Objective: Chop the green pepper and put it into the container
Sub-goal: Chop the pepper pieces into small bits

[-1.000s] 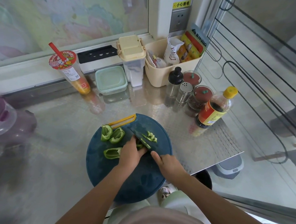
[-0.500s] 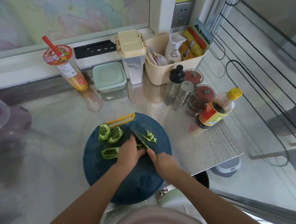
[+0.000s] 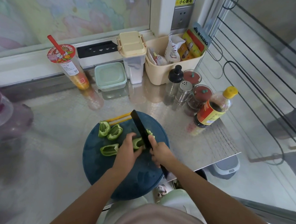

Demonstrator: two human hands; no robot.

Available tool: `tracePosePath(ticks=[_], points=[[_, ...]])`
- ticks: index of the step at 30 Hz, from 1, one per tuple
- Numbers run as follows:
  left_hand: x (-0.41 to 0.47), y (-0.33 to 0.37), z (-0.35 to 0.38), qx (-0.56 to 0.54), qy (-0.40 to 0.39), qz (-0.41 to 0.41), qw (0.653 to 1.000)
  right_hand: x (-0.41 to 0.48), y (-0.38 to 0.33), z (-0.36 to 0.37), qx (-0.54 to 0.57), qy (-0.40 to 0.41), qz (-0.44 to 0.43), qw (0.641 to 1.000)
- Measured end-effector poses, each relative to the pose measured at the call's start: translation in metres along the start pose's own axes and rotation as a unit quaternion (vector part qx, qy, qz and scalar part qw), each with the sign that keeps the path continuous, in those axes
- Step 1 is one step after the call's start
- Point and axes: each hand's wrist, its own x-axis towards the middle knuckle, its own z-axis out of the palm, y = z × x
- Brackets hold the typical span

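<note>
Steel counter [image 3: 59,125], round blue board [image 3: 98,163]
Left hand [image 3: 128,151] presses green pepper [image 3: 137,143]; right hand [image 3: 161,152] grips black knife [image 3: 140,126]; far mint container [image 3: 110,75] lidded, contents hidden.

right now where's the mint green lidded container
In the head view, the mint green container sits at the counter's back, between the orange drink cup and the cream-lidded canister.

Shiny stainless-steel countertop [image 3: 63,125], patterned and reflective. At the near edge, a round dark-blue cutting board [image 3: 108,170] with a yellow handle. Along the back: a clear plastic drink cup [image 3: 70,67] with a red straw, a pale-green lidded square container [image 3: 110,76], a tall clear canister [image 3: 133,56] with a cream lid, a cream plastic basket [image 3: 163,75]. Right: a metal shaker [image 3: 184,91], a yellow-capped dark sauce bottle [image 3: 212,109].
</note>
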Motion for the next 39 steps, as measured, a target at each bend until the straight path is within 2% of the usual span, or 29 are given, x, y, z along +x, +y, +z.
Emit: tracePosePath(ticks=[1,6,11,20,28,39], points=[[-0.002,-0.001,0.0,0.003,0.015,0.013,1.0,-0.001,0.003,-0.004,0.05,-0.012,0.018,0.999],[-0.007,0.005,0.002,0.042,0.039,0.023,0.998,-0.008,0.02,-0.004,0.101,0.003,0.016,0.995],[-0.007,0.012,0.004,0.092,0.028,0.02,0.995,-0.011,0.034,0.004,0.03,0.044,-0.031,0.998],[0.008,0.014,-0.007,0.189,-0.093,-0.038,0.977,-0.023,0.031,0.013,-0.146,0.066,-0.13,0.978],[0.027,0.012,-0.014,0.196,-0.177,-0.077,0.961,-0.02,0.037,0.019,-0.161,0.074,-0.122,0.977],[0.024,0.014,-0.015,0.205,-0.163,-0.053,0.964,-0.019,0.026,0.015,-0.181,0.064,-0.099,0.976]])
